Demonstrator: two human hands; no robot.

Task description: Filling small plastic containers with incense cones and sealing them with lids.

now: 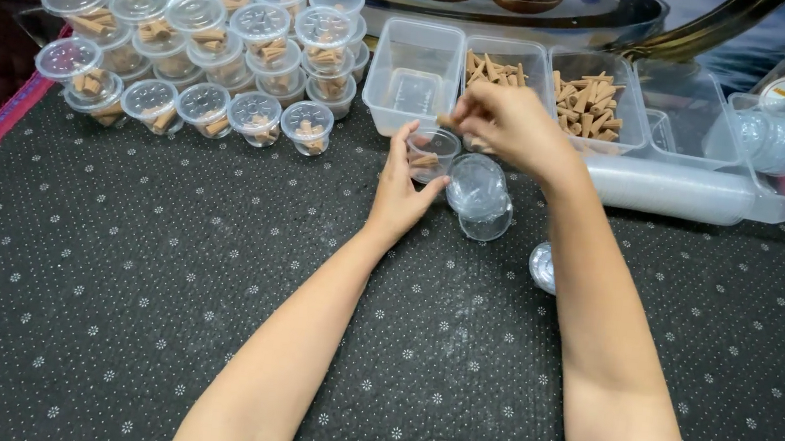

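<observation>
My left hand (403,185) wraps around a small clear plastic cup (432,150) that stands on the dark dotted mat (118,280). A few brown cone-shaped pieces lie inside the cup. My right hand (507,124) hovers just above the cup's mouth, fingertips pinched on a brown cone (447,120). Right of the cup lie a few empty clear cups (477,196) on their sides.
Several lidded cups filled with cones (207,49) are stacked at the back left. An empty clear tub (413,79) and two tubs of loose cones (588,105) stand behind my hands. Farther right lies a sleeve of lids (674,188), with a lid stack (774,142) behind it. One lid (542,266) rests by my right forearm.
</observation>
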